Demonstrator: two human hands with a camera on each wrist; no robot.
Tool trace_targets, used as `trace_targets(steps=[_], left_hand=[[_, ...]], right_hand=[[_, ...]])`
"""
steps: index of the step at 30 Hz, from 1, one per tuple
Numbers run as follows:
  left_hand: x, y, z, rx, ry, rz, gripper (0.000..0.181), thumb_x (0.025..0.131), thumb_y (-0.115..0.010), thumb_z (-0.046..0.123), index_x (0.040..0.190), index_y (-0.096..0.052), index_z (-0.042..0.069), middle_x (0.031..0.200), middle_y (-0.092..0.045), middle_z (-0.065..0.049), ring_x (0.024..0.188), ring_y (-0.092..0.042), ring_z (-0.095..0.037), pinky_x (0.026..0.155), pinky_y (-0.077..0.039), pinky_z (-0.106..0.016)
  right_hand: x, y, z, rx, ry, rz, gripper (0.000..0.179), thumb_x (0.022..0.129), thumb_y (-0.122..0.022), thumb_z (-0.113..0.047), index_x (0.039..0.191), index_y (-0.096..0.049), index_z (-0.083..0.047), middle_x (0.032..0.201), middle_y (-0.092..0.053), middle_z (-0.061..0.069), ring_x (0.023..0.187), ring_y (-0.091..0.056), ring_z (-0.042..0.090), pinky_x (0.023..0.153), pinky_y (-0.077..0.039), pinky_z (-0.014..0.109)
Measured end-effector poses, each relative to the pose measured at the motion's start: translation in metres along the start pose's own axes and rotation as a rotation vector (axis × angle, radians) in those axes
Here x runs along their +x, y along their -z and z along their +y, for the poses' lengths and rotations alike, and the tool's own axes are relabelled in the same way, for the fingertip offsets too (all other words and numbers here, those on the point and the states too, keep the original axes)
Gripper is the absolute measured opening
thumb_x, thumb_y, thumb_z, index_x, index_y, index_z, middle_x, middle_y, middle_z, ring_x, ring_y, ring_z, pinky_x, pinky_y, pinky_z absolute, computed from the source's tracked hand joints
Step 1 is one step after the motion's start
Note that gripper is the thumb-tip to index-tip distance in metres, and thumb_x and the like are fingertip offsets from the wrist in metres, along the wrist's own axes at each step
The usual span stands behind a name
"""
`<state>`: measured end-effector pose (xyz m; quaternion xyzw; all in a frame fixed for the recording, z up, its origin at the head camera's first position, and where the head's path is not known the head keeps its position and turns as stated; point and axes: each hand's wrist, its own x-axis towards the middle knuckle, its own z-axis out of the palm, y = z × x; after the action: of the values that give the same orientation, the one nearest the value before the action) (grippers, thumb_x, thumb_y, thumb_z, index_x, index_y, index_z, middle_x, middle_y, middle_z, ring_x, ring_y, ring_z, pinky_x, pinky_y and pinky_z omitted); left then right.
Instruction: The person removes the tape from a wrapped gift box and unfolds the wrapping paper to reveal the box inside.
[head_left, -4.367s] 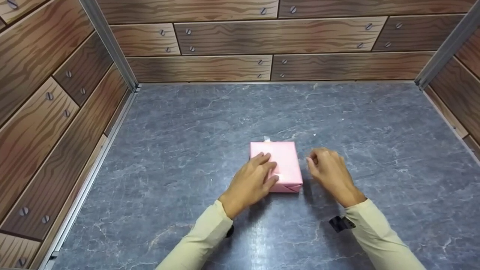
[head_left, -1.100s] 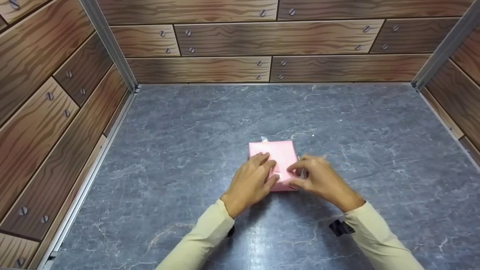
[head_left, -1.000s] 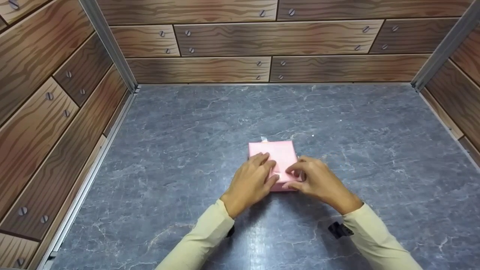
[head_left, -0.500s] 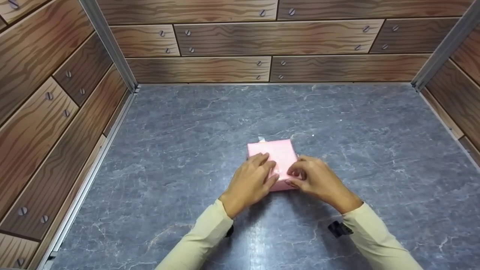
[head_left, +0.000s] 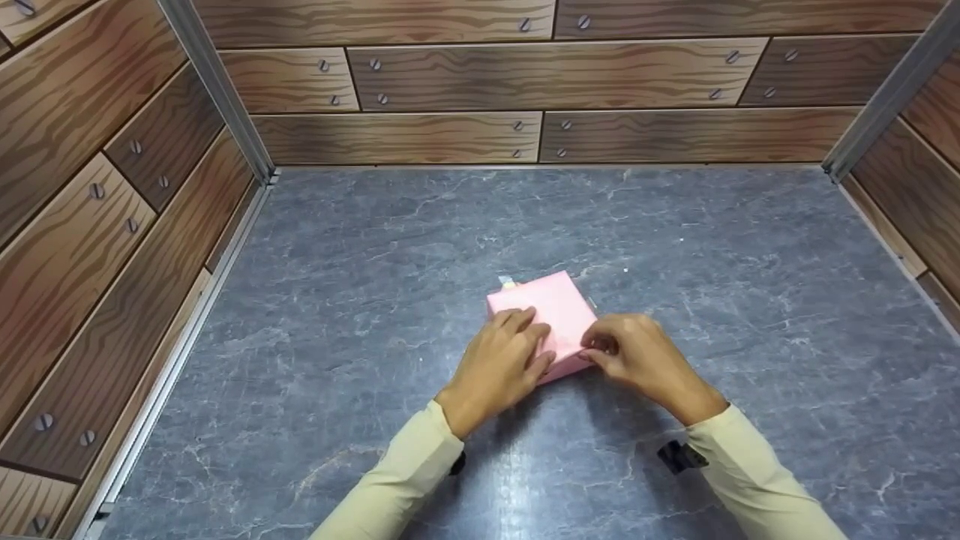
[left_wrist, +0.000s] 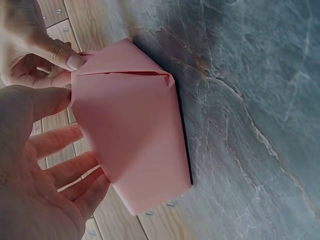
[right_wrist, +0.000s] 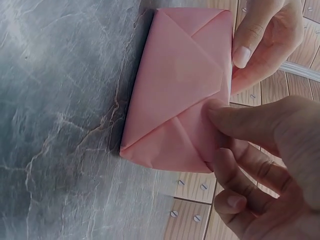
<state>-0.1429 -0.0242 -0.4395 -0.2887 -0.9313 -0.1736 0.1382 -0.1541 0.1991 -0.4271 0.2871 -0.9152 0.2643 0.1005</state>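
A small box wrapped in pink paper (head_left: 562, 311) lies on the grey marbled tabletop, turned at an angle. Folded flaps cross on its end face (right_wrist: 175, 85) in the right wrist view. My left hand (head_left: 499, 360) rests on the box's top with fingers spread and relaxed. At the near right corner, my right hand (head_left: 641, 352) pinches the box, thumb (right_wrist: 240, 120) on the folded end and fingertips at the top edge. A triangular fold (left_wrist: 125, 60) shows beside the hands in the left wrist view. A clear tape-like piece (head_left: 506, 282) sticks out behind the box.
Wood-print panels (head_left: 450, 75) wall in the back and both sides, with grey metal rails (head_left: 225, 97) at the corners. Tiny white specks (head_left: 625, 269) lie on the tabletop (head_left: 375, 240) beyond the box. A black wrist device (head_left: 681, 456) hangs under the right sleeve.
My right hand came in from beside the box and now pinches its near right corner. The box has turned counterclockwise, its far edge swinging left. My left hand stays on top.
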Motion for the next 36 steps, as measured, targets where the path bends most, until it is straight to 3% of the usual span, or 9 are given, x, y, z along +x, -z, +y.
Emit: trace_targets(steps=[14,17,25,36], left_hand=[[-0.0030,0.0003,-0.0011,-0.006,-0.029,0.058,0.026,0.097,-0.066,0.029,0.113,-0.074,0.010,0.128,-0.067,-0.015,0.122,-0.058,-0.029,0.107,-0.046,-0.040],[-0.0029,-0.0006,-0.0010,-0.010,-0.037,0.076,0.024,0.096,-0.068,0.028,0.111,-0.075,0.010,0.125,-0.068,-0.014,0.119,-0.059,-0.029,0.106,-0.047,-0.041],[-0.0022,-0.0020,-0.0008,-0.010,-0.047,0.099,0.019,0.095,-0.070,0.025,0.106,-0.076,0.011,0.119,-0.070,-0.011,0.113,-0.060,-0.027,0.100,-0.050,-0.038],[-0.0015,-0.0026,-0.0007,-0.015,-0.058,0.089,0.016,0.096,-0.070,0.023,0.103,-0.075,0.010,0.118,-0.070,-0.012,0.113,-0.060,-0.028,0.102,-0.048,-0.037]], right_hand=[[-0.0015,0.0024,0.0037,0.016,-0.069,0.013,0.012,0.082,-0.074,-0.001,0.094,-0.078,-0.002,0.083,-0.073,0.005,0.066,-0.065,0.019,0.060,-0.054,0.030],[-0.0011,-0.0002,0.0037,-0.001,-0.085,0.045,0.011,0.084,-0.078,-0.009,0.092,-0.077,-0.002,0.082,-0.072,0.005,0.068,-0.065,0.021,0.062,-0.053,0.033],[-0.0011,-0.0051,0.0019,-0.051,-0.128,0.079,0.034,0.080,-0.087,-0.031,0.091,-0.074,-0.002,0.083,-0.070,0.006,0.071,-0.064,0.025,0.064,-0.052,0.037],[-0.0003,-0.0048,0.0017,-0.056,-0.158,0.071,0.035,0.082,-0.086,-0.028,0.098,-0.073,0.000,0.093,-0.071,0.011,0.074,-0.061,0.021,0.068,-0.053,0.043]])
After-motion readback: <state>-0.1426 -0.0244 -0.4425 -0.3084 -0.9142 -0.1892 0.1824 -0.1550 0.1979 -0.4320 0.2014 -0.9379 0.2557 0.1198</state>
